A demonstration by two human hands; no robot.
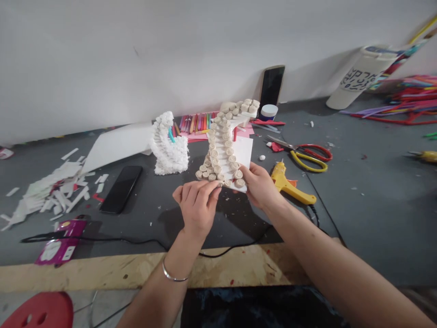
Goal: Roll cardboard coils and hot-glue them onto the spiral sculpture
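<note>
A swan-shaped craft piece [223,146] stands upright before me, with cream rolled coils along its edges and a white ridged middle. My right hand [259,184] is closed on its lower right side, thumb in front. At the bottom edge, my left hand [200,202] pinches what looks like a small cream roll [220,184] against the row of coils. Its fingertips partly hide the roll. To the left stands a smaller, fluffy white swan-shaped piece [169,148] with a teal strip. A yellow glue gun [290,184] lies just right of my right hand.
Scissors [309,155] lie at right. White paper strips [56,193], a black phone [122,189] and a purple packet [61,241] lie at left. Behind are coloured sticks [196,123], a lidded jar [269,112], another phone [272,86] and a tumbler [358,77]. A black cable [218,255] crosses the front.
</note>
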